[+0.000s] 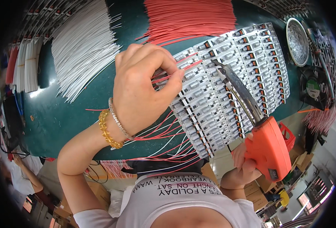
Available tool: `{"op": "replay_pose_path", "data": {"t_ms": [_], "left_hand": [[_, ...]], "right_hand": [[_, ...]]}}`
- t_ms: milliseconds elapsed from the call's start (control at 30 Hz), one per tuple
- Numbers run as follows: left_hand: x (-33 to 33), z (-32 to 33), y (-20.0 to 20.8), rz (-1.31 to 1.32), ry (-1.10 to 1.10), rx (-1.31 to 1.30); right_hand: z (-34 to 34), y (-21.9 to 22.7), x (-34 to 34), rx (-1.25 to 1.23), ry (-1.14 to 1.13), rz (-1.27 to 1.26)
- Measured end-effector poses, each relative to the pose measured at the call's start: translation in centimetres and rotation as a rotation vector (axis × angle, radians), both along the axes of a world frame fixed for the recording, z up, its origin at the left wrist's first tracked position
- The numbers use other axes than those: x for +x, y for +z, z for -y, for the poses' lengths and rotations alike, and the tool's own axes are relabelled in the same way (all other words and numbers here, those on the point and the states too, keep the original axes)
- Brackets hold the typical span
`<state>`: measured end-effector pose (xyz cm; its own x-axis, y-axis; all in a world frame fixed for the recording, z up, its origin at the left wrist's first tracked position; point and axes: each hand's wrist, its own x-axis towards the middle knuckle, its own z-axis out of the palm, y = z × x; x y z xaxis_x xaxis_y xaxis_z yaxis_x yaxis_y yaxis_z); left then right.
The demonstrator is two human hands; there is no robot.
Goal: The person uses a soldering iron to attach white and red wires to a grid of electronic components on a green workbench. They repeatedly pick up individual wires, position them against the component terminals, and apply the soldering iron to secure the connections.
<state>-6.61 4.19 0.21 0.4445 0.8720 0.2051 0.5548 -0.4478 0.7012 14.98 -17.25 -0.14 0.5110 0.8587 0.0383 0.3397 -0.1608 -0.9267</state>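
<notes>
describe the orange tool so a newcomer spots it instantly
On the green table, find the grid of clear parts. At its lower right, the right hand grips an orange tool. Its chunky body and long, dark metal nose set it apart from the flat grid.

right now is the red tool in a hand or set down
In the right hand, which grips the red tool; its metal nose reaches over the boards.

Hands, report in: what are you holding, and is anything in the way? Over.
Left hand pinching red wires over clear plastic modules. Right hand gripping orange-red soldering gun. Trailing wires near modules' lower left edge; none seen crossing gun's tip.
</notes>
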Motion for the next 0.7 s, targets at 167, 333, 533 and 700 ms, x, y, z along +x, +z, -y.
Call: {"op": "replay_pose_path", "data": {"t_ms": [167, 333, 533, 700], "left_hand": [[-0.1, -0.1, 0.1, 0.05, 0.007, -0.037], [-0.2, 0.4, 0.4, 0.179, 0.024, -0.05], [0.2, 0.7, 0.3, 0.002, -0.071, 0.069], [0.2, 0.8, 0.4, 0.005, -0.063, 0.068]], "right_hand": [[-1.2, 0.8, -1.3, 0.044, -0.02, -0.166], [1.2, -0.4, 0.6, 0.056, -0.076, -0.306], [0.4, 0.2, -0.3, 0.046, 0.017, -0.202], [0.8, -0.1, 0.0, 0.029, 0.045, -0.138]]}}
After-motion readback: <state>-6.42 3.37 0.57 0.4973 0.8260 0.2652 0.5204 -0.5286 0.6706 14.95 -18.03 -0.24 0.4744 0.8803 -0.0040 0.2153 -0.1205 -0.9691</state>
